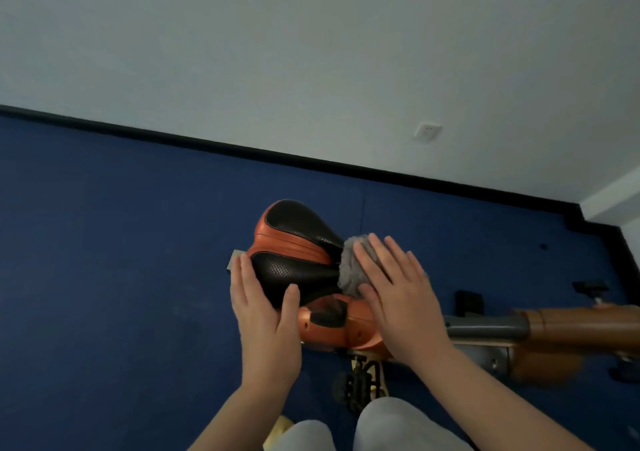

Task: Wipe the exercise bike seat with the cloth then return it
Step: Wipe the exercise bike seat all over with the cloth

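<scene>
Right hand [394, 291] flat, fingers spread, pressing grey cloth [349, 267] onto seat [294, 263], left hand [263, 315] half-open, cupping seat's edge

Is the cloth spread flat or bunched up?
Bunched: the grey cloth sits in a wad under the right hand at the seat's narrow end.

both arms reach forward, left hand [263, 319] cupped, right hand [398, 294] flat with fingers spread.
</scene>
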Demonstrator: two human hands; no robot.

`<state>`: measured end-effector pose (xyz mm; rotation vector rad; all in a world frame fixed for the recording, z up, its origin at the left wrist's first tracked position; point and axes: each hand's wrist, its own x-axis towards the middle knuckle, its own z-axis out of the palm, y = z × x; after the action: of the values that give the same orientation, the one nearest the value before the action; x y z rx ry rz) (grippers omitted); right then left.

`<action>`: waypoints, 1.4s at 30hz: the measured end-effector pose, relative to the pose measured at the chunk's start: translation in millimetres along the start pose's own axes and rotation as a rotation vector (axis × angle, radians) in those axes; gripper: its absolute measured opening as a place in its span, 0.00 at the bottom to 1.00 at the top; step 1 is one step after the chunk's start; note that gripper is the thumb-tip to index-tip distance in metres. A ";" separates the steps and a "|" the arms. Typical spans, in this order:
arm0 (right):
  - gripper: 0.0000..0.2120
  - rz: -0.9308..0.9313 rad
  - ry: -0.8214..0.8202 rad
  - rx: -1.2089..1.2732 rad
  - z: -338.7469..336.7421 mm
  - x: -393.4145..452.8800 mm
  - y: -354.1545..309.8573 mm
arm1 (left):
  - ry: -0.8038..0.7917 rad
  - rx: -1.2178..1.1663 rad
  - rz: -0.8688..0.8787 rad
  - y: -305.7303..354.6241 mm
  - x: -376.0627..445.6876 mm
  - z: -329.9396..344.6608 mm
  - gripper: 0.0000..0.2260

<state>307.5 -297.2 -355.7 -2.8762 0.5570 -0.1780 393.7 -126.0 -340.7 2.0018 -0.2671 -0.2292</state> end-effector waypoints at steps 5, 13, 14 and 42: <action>0.22 0.308 0.039 0.292 -3.0 15.1 3.9 | -0.026 0.172 0.211 12.9 9.3 5.4 0.30; 0.18 0.212 -0.112 0.426 -15.1 14.6 26.4 | -0.004 0.524 0.244 24.1 57.4 16.5 0.25; 0.18 0.246 -0.108 0.432 -14.6 11.7 27.9 | 0.012 0.611 0.243 22.7 58.7 18.4 0.25; 0.22 -0.060 -0.603 0.990 9.9 135.7 -10.2 | 0.378 0.668 0.114 22.9 57.7 32.6 0.18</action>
<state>437.7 -337.8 -352.4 -1.8342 0.1687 0.3162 437.9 -180.3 -336.5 2.6212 -0.2299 0.3582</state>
